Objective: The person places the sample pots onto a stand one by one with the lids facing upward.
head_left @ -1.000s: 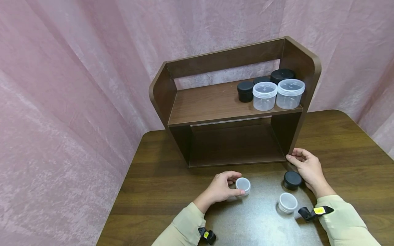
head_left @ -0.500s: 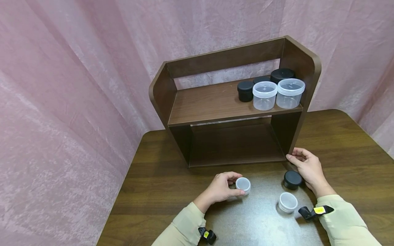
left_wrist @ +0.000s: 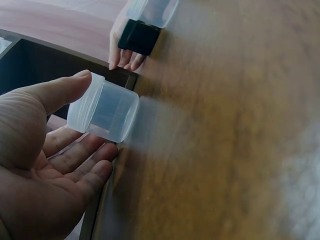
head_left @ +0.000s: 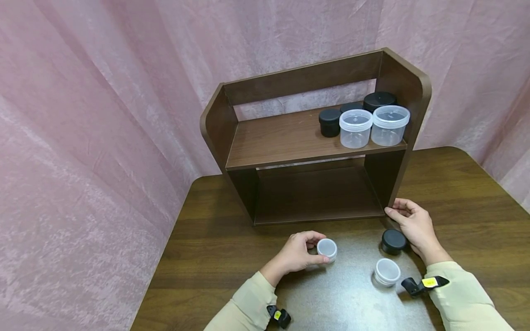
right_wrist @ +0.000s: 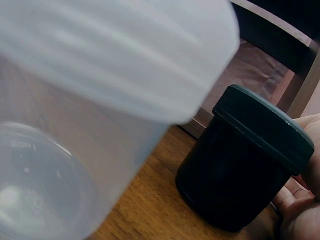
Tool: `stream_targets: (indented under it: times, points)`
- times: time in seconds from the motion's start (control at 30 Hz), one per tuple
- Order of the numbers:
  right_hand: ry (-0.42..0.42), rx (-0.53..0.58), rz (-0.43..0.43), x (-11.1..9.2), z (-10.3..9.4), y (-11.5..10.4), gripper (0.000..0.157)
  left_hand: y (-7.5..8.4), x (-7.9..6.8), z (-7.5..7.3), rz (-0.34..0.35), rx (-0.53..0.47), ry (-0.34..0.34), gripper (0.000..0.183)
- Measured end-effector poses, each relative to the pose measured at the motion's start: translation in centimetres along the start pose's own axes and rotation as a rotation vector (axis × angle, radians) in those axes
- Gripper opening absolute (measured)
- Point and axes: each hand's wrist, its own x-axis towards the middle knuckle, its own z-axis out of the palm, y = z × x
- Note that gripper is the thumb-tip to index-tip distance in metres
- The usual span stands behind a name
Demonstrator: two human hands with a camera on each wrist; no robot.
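In the head view my left hand (head_left: 299,252) holds a small clear plastic jar (head_left: 327,250) that stands on the table, thumb at its near side and fingers at its far side. The left wrist view shows the thumb against the lid of this jar (left_wrist: 104,109). My right hand (head_left: 415,228) touches the lower right front corner of the brown wooden shelf (head_left: 319,219). Beside its wrist stands a black lidded jar (head_left: 393,242). Nearer to me is another clear lidded jar (head_left: 387,272), which looms large in the right wrist view.
On the shelf's upper board (head_left: 273,140), two larger clear jars (head_left: 355,131) stand at the right front. Black lidded jars (head_left: 330,123) stand beside and behind them. The wooden table (head_left: 198,257) reaches back to a pink curtain (head_left: 124,138).
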Motion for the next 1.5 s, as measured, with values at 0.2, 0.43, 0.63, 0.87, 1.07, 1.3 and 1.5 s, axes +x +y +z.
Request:
stream_targets:
  times: [0.2, 0.43, 0.63, 0.87, 1.07, 1.3, 1.5]
  points:
    - [-0.005, -0.001, 0.003, -0.01, -0.01, -0.05, 0.031, -0.07, 0.04, 0.06, 0.000, 0.003, -0.005, 0.048]
    - [-0.003, -0.003, -0.003, 0.02, 0.02, -0.10, 0.030, 0.33, -0.07, -0.15, 0.003, 0.028, -0.015, 0.051]
    - [-0.003, -0.008, -0.003, 0.00, 0.01, -0.11, 0.032, 0.58, -0.09, -0.25, -0.003, 0.046, -0.019, 0.050]
    - [-0.006, -0.004, 0.005, -0.03, -0.06, -0.20, 0.032, 0.31, -0.06, -0.29, 0.005, 0.056, -0.022, 0.049]
    - [-0.010, 0.000, 0.008, -0.04, -0.08, -0.20, 0.033, 0.25, -0.11, -0.38, 0.007, 0.051, -0.023, 0.048]
    - [-0.010, -0.002, 0.009, -0.05, -0.10, -0.14, 0.034, 0.18, -0.15, -0.47, 0.013, 0.035, -0.010, 0.048]
    - [-0.009, 0.002, 0.010, -0.02, -0.10, -0.10, 0.033, 0.35, -0.12, -0.72, 0.012, 0.012, 0.013, 0.048]
